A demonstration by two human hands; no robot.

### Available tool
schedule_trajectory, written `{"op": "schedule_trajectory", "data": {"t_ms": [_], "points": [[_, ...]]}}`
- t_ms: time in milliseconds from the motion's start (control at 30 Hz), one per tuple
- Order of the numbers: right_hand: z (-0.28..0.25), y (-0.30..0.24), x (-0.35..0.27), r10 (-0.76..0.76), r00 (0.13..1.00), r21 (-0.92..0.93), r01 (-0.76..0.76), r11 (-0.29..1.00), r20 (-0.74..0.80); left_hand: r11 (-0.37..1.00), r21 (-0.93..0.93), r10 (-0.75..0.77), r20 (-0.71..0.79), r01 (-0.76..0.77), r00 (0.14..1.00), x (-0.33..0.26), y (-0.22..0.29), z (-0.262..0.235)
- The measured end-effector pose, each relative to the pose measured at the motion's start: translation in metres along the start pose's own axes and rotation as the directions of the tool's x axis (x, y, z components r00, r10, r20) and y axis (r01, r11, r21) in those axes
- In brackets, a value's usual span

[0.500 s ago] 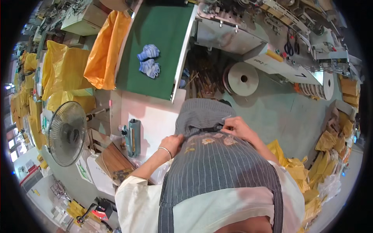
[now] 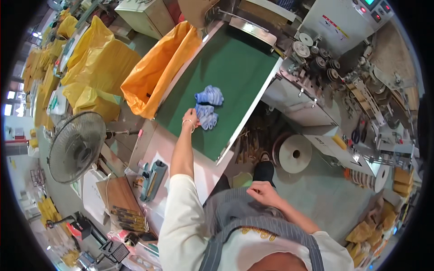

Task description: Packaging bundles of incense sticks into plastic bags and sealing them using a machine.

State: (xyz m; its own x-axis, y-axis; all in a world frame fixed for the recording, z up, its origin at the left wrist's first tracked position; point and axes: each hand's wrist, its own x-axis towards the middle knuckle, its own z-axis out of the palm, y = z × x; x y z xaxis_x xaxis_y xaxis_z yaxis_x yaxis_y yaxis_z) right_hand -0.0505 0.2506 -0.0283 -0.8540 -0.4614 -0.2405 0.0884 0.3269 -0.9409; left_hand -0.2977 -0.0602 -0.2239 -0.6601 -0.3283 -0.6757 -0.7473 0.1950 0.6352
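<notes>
Two folded bundles of blue-and-white knitted gloves lie on a green conveyor belt point(image 2: 244, 58). My left hand point(image 2: 191, 117) reaches over the belt's near part, fingers closed at the left edge of the nearer glove bundle point(image 2: 207, 118). Just beyond it, touching or almost touching, is the farther glove bundle point(image 2: 210, 95). Down by my waist, my right hand point(image 2: 266, 194) is curled beside the grey striped apron point(image 2: 235, 221). Its palm side is hidden, so I cannot see what the fingers hold, if anything.
An open orange sack point(image 2: 158, 67) hangs along the belt's left side. A standing fan point(image 2: 76, 147) is at the left, near a teal tool point(image 2: 153, 180) on the pale table. Right of the belt are machinery and a white reel point(image 2: 295, 153); yellow sacks point(image 2: 101, 58) stand far left.
My left hand has left the apron and reached forward to the nearer glove bundle. My right hand stays near my waist. The view has swung, bringing more of the belt into sight.
</notes>
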Motion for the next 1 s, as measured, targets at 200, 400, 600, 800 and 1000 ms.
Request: {"op": "schedule_trajectory", "data": {"t_ms": [200,400,600,800,1000], "points": [[-0.019,0.025,0.074,0.147,0.980,0.298,-0.101,0.949,-0.135,0.789,0.349,0.608,-0.322,-0.507,0.726,-0.064,-0.021,0.031],[0.013,0.024,0.115,0.310,0.845,0.442,-0.099,0.892,-0.436,0.683,0.197,0.726,-0.289,-0.704,0.624,-0.276,0.009,0.077],[0.019,-0.022,0.096,0.126,0.810,0.280,0.049,0.959,-0.573,0.799,-0.087,0.550,-0.292,-0.595,0.782,-0.338,-0.002,0.057],[0.005,-0.053,0.079,-0.531,0.739,-0.431,0.355,0.830,-0.414,0.613,0.123,0.766,-0.334,-0.780,0.549,-0.335,0.029,0.036],[-0.011,-0.053,0.075,-0.256,0.765,-0.176,0.187,0.966,-0.591,0.506,-0.532,0.668,-0.256,-0.679,0.699,-0.342,0.025,0.057]]}}
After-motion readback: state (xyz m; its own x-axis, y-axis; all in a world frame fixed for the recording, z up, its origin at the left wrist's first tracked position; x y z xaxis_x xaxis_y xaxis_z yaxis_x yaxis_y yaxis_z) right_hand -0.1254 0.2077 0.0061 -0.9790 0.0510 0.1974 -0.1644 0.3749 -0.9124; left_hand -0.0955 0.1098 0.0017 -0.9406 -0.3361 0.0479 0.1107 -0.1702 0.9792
